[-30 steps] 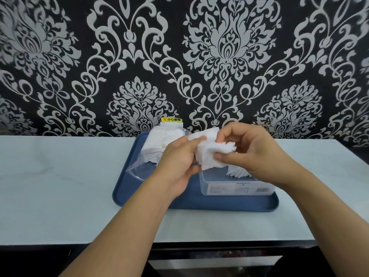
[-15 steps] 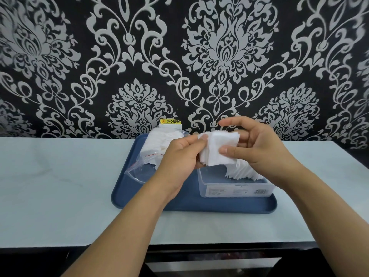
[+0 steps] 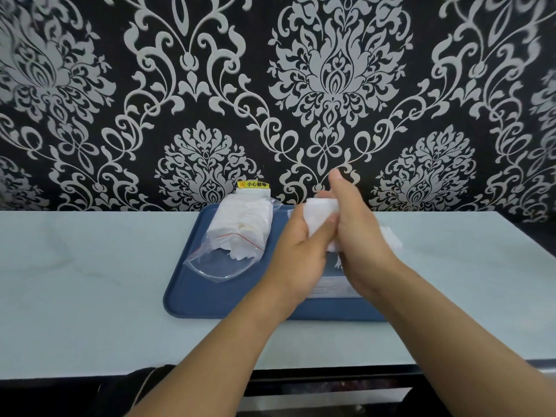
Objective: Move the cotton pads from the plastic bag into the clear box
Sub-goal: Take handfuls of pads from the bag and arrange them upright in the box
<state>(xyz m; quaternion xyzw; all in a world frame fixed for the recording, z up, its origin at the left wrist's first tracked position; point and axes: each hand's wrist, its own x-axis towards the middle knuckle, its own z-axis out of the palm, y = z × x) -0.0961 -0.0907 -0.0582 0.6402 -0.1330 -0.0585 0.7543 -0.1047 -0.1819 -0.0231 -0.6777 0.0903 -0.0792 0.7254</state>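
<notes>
A stack of white cotton pads (image 3: 318, 214) is pressed between my left hand (image 3: 296, 254) and my right hand (image 3: 358, 236), above the clear box (image 3: 332, 288). My hands hide most of the box; only its labelled front wall shows. More pads (image 3: 391, 239) stick out behind my right hand, seemingly in the box. The clear plastic bag (image 3: 237, 236), with a red zip line and pads inside, lies open-mouthed on the left half of the blue tray (image 3: 210, 299).
The tray sits on a pale table (image 3: 90, 281) against a black-and-silver patterned wall. A yellow warning sticker (image 3: 253, 184) shows on the wall behind the bag. The table's front edge runs below my forearms.
My hands have turned the pad stack from a flat, facing hold to an edge-up squeeze and lowered it toward the box. My right hand now covers the box.
</notes>
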